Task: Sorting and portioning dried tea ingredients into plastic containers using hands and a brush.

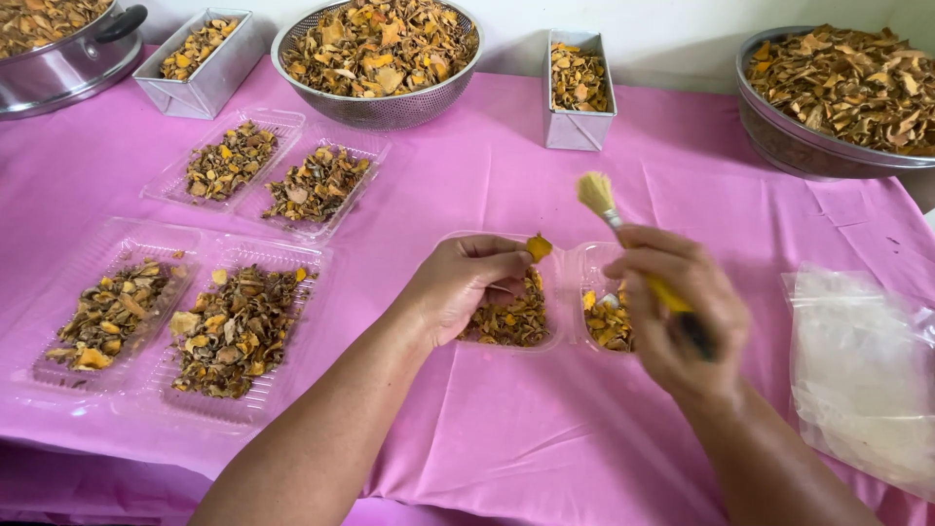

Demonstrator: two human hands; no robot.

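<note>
Over a pink tablecloth (506, 429), two bare hands work above a clear plastic tray (565, 255) of dried orange-brown pieces.

The left hand (458, 287) pinches one dried piece (538, 247) at its fingertips, just above the tray. The right hand (677, 317) is closed around a yellow-handled brush (609, 209), its long axis slanting up-left, bristles just right of the piece.

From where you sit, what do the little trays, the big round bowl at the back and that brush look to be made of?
The small trays look like thin clear plastic: see-through, glossy, ribbed floors. The big round bowl seems to be perforated steel, grey and shiny with fine holes. The brush in the right hand has pale bristles, natural or synthetic I cannot tell, and a yellow handle.
</note>
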